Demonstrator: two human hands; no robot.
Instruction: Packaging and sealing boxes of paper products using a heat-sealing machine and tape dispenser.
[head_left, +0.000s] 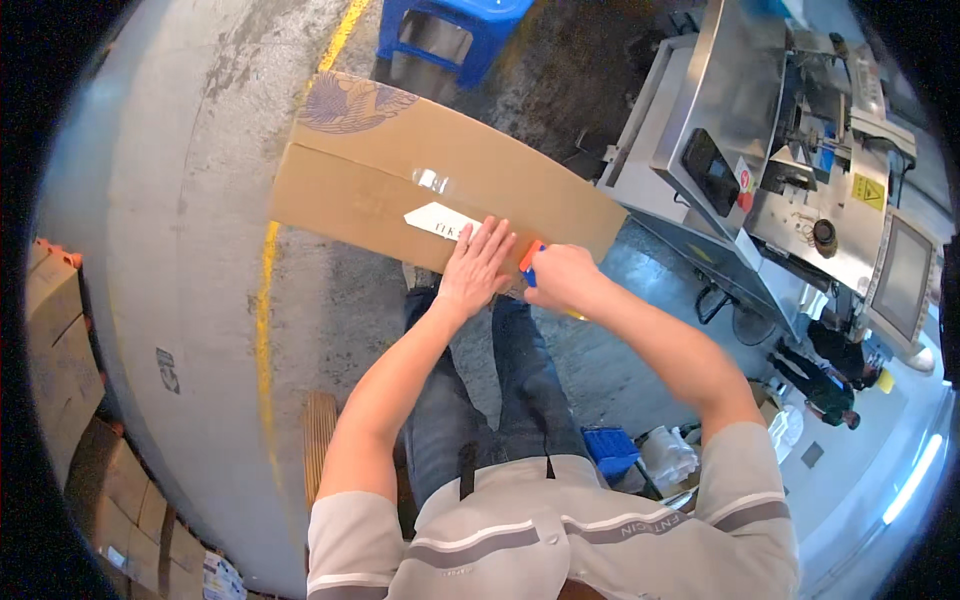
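Note:
A long brown cardboard box [370, 165] lies before me, with a dark blue printed pattern at its far left corner and a shiny strip of clear tape [431, 180] on its top. My left hand [478, 268] rests flat on the near side of the box, fingers stretched out. Its fingers cover part of a white label [437, 219] with a pointed end. Close to the right of it, my right hand [562, 278] is closed around a small orange-and-blue hand tool [529, 262] at the box's near edge. The fingers hide much of the tool, so its exact kind is unclear.
A blue plastic stool [455, 12] stands beyond the box. At the right is a steel machine [730, 90] with a screen. Stacked cartons [60, 340] line the left side. A blue bin [610, 450] sits on the right, and two people [825, 385] are farther off.

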